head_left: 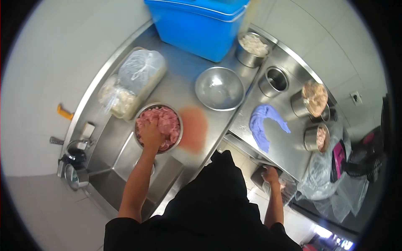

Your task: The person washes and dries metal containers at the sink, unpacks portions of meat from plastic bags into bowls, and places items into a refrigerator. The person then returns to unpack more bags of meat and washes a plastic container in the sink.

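My left hand (151, 134) is in a round steel bowl (181, 136) at the sink's edge. Its fingers are pressed into the pink raw meat (167, 121) and close around some of it. Below counter height on the right, my right hand (270, 173) has its fingers curled at the rim of a dark container (258, 178). What the container holds is hard to make out. Reddish liquid (193, 129) lies on the steel counter right of the meat bowl.
A wide steel bowl (220, 89) sits near a blue cooler (197, 29). Bagged food fills a tub (146, 81) at left, beside the sink (109, 157). A purple cloth (261, 125) and several steel pots, one with pale food (253, 44), stand on the right counter.
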The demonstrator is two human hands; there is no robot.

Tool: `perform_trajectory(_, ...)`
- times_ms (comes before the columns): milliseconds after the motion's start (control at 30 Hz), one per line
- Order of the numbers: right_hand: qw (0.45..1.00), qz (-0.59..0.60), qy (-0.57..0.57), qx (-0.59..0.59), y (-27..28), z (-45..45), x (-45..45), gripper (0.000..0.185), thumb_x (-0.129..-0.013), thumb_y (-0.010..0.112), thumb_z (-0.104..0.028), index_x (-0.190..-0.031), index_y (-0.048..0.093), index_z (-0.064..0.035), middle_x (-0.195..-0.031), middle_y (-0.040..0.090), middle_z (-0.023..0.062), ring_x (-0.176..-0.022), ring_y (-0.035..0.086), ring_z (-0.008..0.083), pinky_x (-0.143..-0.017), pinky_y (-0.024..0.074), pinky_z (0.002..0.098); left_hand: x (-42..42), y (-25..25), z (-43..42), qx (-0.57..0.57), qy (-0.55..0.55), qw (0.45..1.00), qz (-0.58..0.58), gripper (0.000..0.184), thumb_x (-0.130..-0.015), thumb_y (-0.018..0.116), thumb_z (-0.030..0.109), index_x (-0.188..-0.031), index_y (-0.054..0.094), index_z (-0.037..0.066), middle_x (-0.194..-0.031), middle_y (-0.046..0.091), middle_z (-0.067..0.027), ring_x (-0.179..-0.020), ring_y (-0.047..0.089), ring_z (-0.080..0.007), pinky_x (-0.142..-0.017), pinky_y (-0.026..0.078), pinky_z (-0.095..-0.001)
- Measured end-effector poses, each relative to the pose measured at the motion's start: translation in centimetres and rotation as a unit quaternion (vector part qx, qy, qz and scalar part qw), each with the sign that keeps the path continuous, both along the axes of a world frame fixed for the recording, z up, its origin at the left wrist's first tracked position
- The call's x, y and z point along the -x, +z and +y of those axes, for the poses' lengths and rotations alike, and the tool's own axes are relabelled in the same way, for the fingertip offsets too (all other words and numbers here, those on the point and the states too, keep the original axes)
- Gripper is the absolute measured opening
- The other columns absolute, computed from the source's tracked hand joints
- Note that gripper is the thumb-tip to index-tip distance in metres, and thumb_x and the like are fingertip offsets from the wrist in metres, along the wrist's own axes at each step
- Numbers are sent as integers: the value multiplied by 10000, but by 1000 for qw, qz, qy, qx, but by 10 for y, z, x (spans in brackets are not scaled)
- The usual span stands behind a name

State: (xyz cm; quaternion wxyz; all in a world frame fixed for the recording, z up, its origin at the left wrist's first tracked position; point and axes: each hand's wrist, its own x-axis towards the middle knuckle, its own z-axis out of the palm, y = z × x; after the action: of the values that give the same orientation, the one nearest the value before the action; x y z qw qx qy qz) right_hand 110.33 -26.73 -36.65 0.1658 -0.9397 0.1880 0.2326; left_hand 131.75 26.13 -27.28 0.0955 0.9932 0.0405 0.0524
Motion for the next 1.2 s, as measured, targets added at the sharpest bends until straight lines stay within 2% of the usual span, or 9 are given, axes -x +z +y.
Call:
perform_trajectory(100,974,-119,149,-124,41,101,-81,388,-745,609,-168,-1120,587,-74,-1103,590,180,-1070,535,327,-932,414,401,-8,-15,22,53,-29,998,3,566,-561,701,89,-1113,575,98,-863,621,-182,-855,586,-371,-776,476,-393)
perform_trajectory(267,798,-298,396,-344,100,270,-200,415,-715,595,-66,-1128,559,-83,-1183,537,157,-1117,499,331,-948,414,393,-5,5,40,172,-56,977,-115,524,-582,670,9,-1097,574,22,-981,626,-177,-898,590,-354,-807,475,-375)
perform_trajectory(367,788,-280,372,-402,103,345,-248,594,-679,661,-124,-1242,478,-73,-1306,432,198,-1213,415,343,-995,371,401,7,11,47,164,-127,967,-149,598,-600,667,9,-1183,539,33,-1050,618,-180,-948,582,-357,-818,487,-373)
perform_trajectory(433,807,-237,392,-374,75,382,-278,863,-580,763,-238,-1330,369,-75,-1366,347,240,-1263,339,377,-1033,323,411,20,18,38,558,103,820,71,681,-632,659,-21,-1276,453,60,-1122,586,-151,-1039,562,-263,-903,444,-336)
perform_trajectory(533,867,-215,396,-212,83,405,-262,1060,-463,828,-294,-1363,308,-86,-1377,309,276,-1281,294,409,-1051,289,424,24,-5,26,390,114,913,-38,793,-674,692,29,-1365,301,9,-1133,551,-120,-1037,532,-210,-796,488,-285)
perform_trajectory(600,872,-145,406,-230,87,414,-267,1065,-448,835,-270,-1358,314,-84,-1383,308,261,-1287,276,416,-1050,286,442,13,-33,23,527,42,842,-109,830,-651,680,-9,-1375,275,1,-1128,545,-100,-1026,537,-196,-793,487,-279)
perform_trajectory(833,826,-196,376,-372,88,420,-296,701,-519,762,-167,-1175,534,-73,-1092,605,173,-1023,572,316,-871,460,354,-5,5,25,727,58,684,-20,496,-667,639,-94,-1135,534,33,-1061,596,-65,-928,591,-175,-803,488,-278)
perform_trajectory(1067,737,-245,412,-477,144,411,-315,354,-635,699,-165,-957,620,-41,-855,636,195,-799,617,347,-713,483,383,5,74,31,602,101,792,-28,253,-870,596,154,-1098,550,54,-906,626,-39,-759,609,-136,-619,523,-273)
perform_trajectory(1200,715,-231,401,-523,157,414,-311,328,-641,703,-161,-927,611,-28,-814,641,185,-754,622,347,-676,483,401,5,56,46,704,105,702,-37,314,-893,574,216,-1134,512,24,-973,610,-64,-804,598,-147,-582,533,-323)
